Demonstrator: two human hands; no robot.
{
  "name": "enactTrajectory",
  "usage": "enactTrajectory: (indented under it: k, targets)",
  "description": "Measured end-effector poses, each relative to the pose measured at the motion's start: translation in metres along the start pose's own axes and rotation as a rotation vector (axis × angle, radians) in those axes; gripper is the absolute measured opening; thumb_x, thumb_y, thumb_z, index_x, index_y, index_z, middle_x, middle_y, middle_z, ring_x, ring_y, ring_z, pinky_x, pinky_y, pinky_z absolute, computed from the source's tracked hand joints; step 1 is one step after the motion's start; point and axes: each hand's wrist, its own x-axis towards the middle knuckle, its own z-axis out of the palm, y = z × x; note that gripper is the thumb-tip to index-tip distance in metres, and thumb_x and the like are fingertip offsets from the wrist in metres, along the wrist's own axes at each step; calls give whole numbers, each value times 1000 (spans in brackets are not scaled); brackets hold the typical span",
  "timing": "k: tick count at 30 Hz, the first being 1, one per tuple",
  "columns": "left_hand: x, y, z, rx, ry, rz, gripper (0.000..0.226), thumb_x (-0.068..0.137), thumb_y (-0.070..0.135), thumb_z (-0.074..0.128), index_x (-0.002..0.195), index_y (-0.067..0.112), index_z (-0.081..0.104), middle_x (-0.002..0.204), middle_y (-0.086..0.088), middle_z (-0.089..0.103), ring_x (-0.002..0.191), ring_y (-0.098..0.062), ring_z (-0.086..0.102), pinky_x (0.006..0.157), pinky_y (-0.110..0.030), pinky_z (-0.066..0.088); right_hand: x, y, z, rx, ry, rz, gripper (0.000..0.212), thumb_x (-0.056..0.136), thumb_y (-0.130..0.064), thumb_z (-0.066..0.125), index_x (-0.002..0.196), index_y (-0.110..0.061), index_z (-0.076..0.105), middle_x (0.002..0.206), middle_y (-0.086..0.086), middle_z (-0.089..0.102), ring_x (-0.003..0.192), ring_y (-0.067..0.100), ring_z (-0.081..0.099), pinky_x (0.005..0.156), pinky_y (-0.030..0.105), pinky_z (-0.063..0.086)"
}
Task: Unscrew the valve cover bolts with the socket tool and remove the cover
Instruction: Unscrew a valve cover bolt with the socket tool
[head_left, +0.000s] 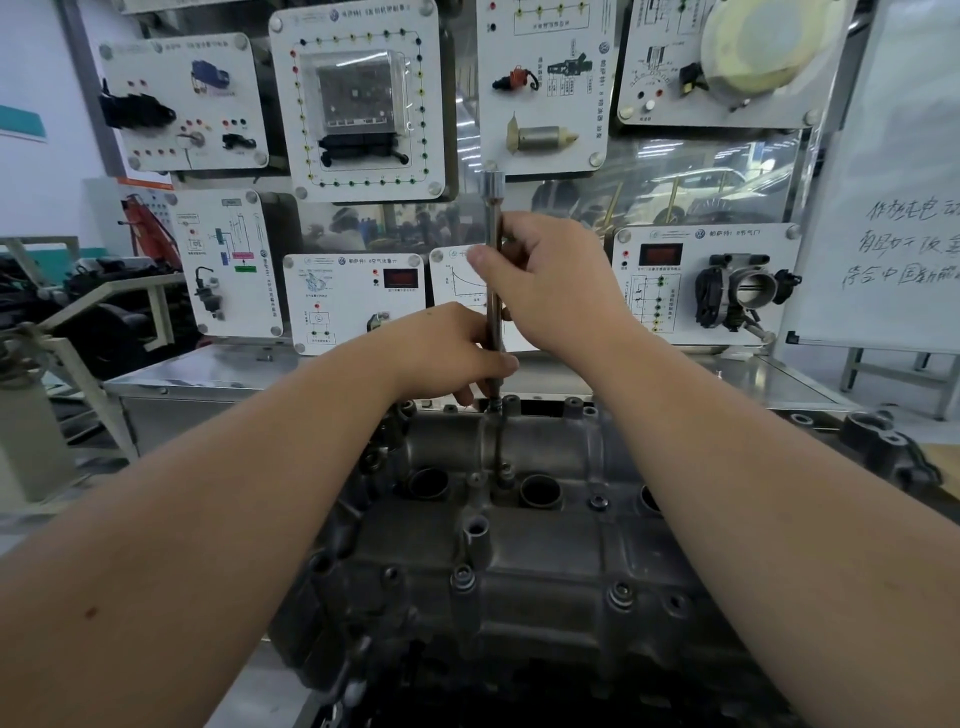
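Observation:
A grey metal valve cover (535, 551) fills the lower middle of the view, with round plug wells and several bolts in its flanges. A long steel socket tool (493, 228) stands upright, its lower end seated on a bolt (494, 404) at the cover's far edge. My left hand (441, 353) grips the shaft low down, just above the bolt. My right hand (550, 280) grips the shaft higher up, fingers curled round it. The tool's wide top end sticks out above my right hand.
Behind the engine stands a metal bench (218, 374) and a wall of white training panels (358, 98) with car parts. A whiteboard (893, 208) stands at the right. A dark cast part (883, 457) lies to the right of the cover, and other engine hardware (104, 301) sits at the left.

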Motion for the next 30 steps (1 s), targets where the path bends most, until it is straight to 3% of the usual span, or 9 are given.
enactTrajectory:
  k: [3, 7, 11, 16, 20, 24, 27, 30]
  targets:
    - [-1, 1, 0, -45, -1, 5, 5, 97, 28, 62, 93, 27, 65, 81, 19, 76, 65, -7, 73, 67, -26, 43, 1, -3, -1, 30, -68, 38, 24, 101, -25, 54, 102, -5, 66, 85, 5, 75, 72, 12, 72, 75, 42, 59]
    - [-3, 2, -1, 34, -11, 23, 11, 99, 35, 60, 93, 26, 64, 79, 26, 73, 62, -2, 72, 63, -22, 42, -1, -4, 0, 29, -75, 24, 24, 101, -25, 51, 111, -6, 61, 87, 7, 75, 77, 20, 73, 76, 45, 59]
    - [-1, 1, -1, 40, -10, 23, 15, 99, 39, 60, 93, 26, 64, 76, 26, 73, 62, 0, 71, 62, -22, 43, -4, -3, 1, 45, -62, 21, 25, 99, -37, 60, 116, -19, 61, 89, 0, 72, 84, 20, 71, 81, 43, 58]
    - [-1, 2, 1, -33, 8, 13, 9, 99, 31, 60, 93, 26, 65, 80, 21, 74, 63, -6, 73, 68, -27, 44, -1, -3, -1, 18, -64, 21, 17, 104, -27, 53, 105, -14, 63, 86, -3, 72, 73, 10, 72, 75, 40, 60]
    - [-3, 1, -1, 31, 6, 36, 10, 100, 33, 60, 96, 26, 65, 82, 18, 75, 65, -4, 73, 63, -21, 42, -1, -4, -1, 15, -116, 16, 20, 104, -25, 46, 105, -11, 60, 91, -2, 74, 69, 3, 72, 75, 39, 60]
    - [-3, 0, -2, 46, 9, 41, 15, 100, 39, 60, 92, 27, 64, 77, 28, 72, 63, 0, 71, 53, -12, 40, -2, -4, 0, -27, -60, -10, 21, 100, -40, 58, 100, -19, 63, 79, -8, 66, 71, 5, 63, 65, 28, 50]
    - [-1, 0, 0, 28, 16, 27, 17, 98, 40, 62, 87, 28, 65, 73, 27, 72, 62, 1, 71, 60, -21, 42, 0, -1, -1, -33, -7, 23, 33, 100, -37, 61, 94, -6, 68, 68, 2, 57, 63, 15, 53, 65, 39, 53]
    - [0, 0, 0, -52, 14, 17, 8, 98, 29, 62, 92, 26, 67, 77, 21, 74, 64, -7, 73, 72, -30, 51, 1, -2, -2, -2, -39, 65, 35, 102, -30, 57, 91, 2, 66, 76, 10, 70, 68, 22, 68, 70, 49, 59]
